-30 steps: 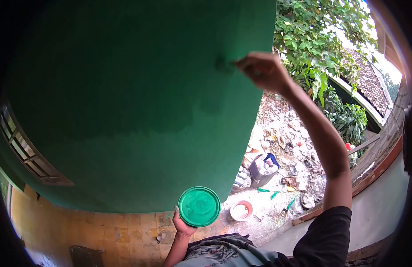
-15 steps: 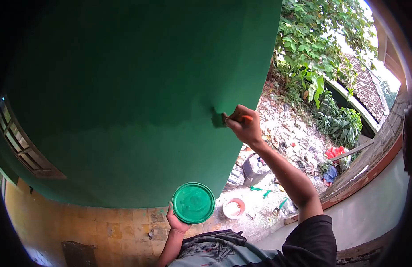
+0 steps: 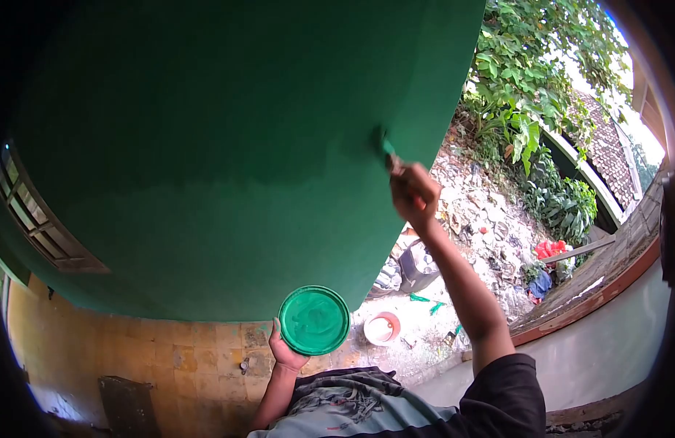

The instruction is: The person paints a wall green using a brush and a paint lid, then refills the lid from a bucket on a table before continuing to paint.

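My right hand [image 3: 416, 194] is closed around the handle of a paintbrush [image 3: 390, 152], whose orange end shows by the palm. Green paint coats the bristles, and they meet or nearly meet the green wall [image 3: 228, 146] near its right edge. Darker green covers the upper wall, with a lighter band below it. Low in the middle, my left hand [image 3: 286, 349] grips a round paint lid [image 3: 315, 320] by its rim, thumb at the left side. Wet green paint is smeared over the lid's face.
A pink-rimmed bucket [image 3: 382, 328] stands on the whitish ground below. Strewn rubbish [image 3: 483, 219] and leafy plants [image 3: 549, 95] lie beyond the wall's edge. A window [image 3: 42, 219] sits at left, above yellowish floor tiles [image 3: 199, 358].
My right hand has shifted up and slightly right, and the brush now points upward along the wall. My left hand still holds the lid. The view has tilted a little.
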Demonstrator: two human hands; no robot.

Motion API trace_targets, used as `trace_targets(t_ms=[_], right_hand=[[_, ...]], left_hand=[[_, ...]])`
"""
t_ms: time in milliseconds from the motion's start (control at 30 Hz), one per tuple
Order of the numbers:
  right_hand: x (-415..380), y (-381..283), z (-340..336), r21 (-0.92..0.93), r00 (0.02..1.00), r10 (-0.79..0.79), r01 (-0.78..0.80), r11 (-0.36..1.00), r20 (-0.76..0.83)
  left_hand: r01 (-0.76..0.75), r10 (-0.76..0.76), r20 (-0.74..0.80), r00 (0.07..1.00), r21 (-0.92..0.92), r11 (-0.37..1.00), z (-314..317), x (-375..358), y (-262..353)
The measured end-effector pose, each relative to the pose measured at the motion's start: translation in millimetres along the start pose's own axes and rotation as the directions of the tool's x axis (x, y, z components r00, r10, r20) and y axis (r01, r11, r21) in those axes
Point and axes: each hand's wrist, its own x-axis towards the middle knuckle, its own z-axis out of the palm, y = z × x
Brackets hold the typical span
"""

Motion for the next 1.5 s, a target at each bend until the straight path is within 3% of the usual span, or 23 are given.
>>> trace_targets(t_ms=[33,100,200,233,300,333,367,433,500,567,633,667,733,800,867,933,1000,1100,1167,1233,1267,1400,1500], right_hand=[[-22.9,10.6,5.1,0.084,0.999,0.022,-0.025,0.996,0.037],[-41.9,0.7,0.8,0.135,0.946,0.224,-0.260,0.956,0.234],[-14.3,5.7,-0.2,0.217,0.968,0.097,-0.148,0.965,0.230],[9.3,12.7,-2.7,0.160,0.984,0.012,-0.041,0.986,0.176],[56.9,0.7,-11.4,0.212,0.983,0.023,-0.063,0.975,0.184],[73.3,-6.0,-14.8,0.044,0.978,-0.116,0.110,0.993,0.172],[79.5,-7.9,-13.7,0.049,0.978,-0.109,0.102,0.994,0.177],[84.9,-8.4,-7.4,-0.060,0.866,-0.497,0.500,0.864,0.063],[66.2,2.9,4.0,-0.053,0.776,-0.611,0.625,0.779,0.156],[24.5,4.6,17.0,-0.020,0.734,-0.561,0.613,0.790,0.383],[-7.2,2.5,23.8,0.118,0.693,-0.437,0.459,0.881,0.574],[-7.1,2.9,23.8,0.122,0.689,-0.441,0.461,0.879,0.575],[-10.0,2.1,25.1,0.217,0.671,-0.151,-0.015,0.976,0.726],[24.7,4.2,27.6,0.311,0.837,-0.342,0.220,0.925,0.426],[67.4,-4.5,10.6,0.119,0.836,-0.260,0.232,0.965,0.482],[93.5,-11.6,11.3,0.033,0.796,-0.554,0.564,0.825,0.243],[92.1,-15.2,12.9,-0.015,0.788,-0.584,0.598,0.802,0.196],[48.7,-5.0,28.5,-0.070,0.737,-0.552,0.622,0.780,0.390],[15.0,-8.0,37.0,0.045,0.697,-0.496,0.557,0.829,0.518],[-4.0,-6.5,39.8,0.202,0.690,-0.276,0.188,0.961,0.669],[-4.6,-11.2,41.6,0.264,0.760,-0.275,0.141,0.954,0.588],[46.5,-6.4,29.4,0.165,0.832,-0.376,0.338,0.927,0.408],[78.4,-17.9,21.9,-0.047,0.767,-0.606,0.627,0.777,0.209]], left_hand=[[0.001,-0.001,0.011,1.000,0.003,1.000,0.4,0.4,0.2],[0.010,-0.010,0.017,1.000,0.015,1.000,-1.3,-4.6,1.9],[0.015,-0.015,0.011,1.000,0.010,1.000,-0.6,-3.0,3.6],[0.021,-0.021,0.011,1.000,0.004,1.000,0.2,-4.1,3.7],[0.028,-0.028,0.005,1.000,0.000,1.000,1.9,-5.3,4.9],[0.026,-0.026,0.002,1.000,0.010,1.000,3.0,-5.8,5.6],[0.023,-0.023,-0.004,1.000,0.017,1.000,2.6,-8.4,5.6],[0.027,-0.027,-0.012,1.000,-0.011,1.000,-1.7,-11.2,5.2],[0.030,-0.030,-0.013,0.999,-0.037,0.999,-5.2,-12.7,5.9],[0.039,-0.041,-0.043,0.998,-0.040,0.998,-7.5,-16.5,5.6],[0.045,-0.046,-0.042,0.998,-0.033,0.998,-12.3,-17.4,6.7],[0.046,-0.047,-0.035,0.998,-0.027,0.999,-12.4,-16.7,5.7],[0.036,-0.037,-0.040,0.998,-0.026,0.999,-13.0,-20.9,4.6],[0.010,-0.011,-0.036,0.999,-0.032,0.999,-9.3,-14.5,3.5],[0.025,-0.026,-0.025,0.999,-0.037,0.999,-7.9,-19.6,5.0],[0.028,-0.029,-0.027,0.999,-0.040,0.999,-12.4,-22.0,6.5],[0.027,-0.028,-0.021,0.999,-0.054,0.998,-11.5,-22.2,3.9],[0.015,-0.019,-0.070,0.997,-0.052,0.999,-10.4,-22.8,4.4],[0.013,-0.016,-0.066,0.998,-0.052,0.999,-13.1,-22.1,4.2],[0.010,-0.014,-0.069,0.998,-0.052,0.999,-14.8,-21.0,2.2],[0.014,-0.018,-0.075,0.997,-0.046,0.999,-15.2,-22.2,4.2],[-0.012,0.011,-0.031,0.999,-0.033,0.999,-16.0,-21.5,1.2],[-0.024,0.022,-0.064,0.998,-0.030,0.999,-15.5,-19.6,3.5]])
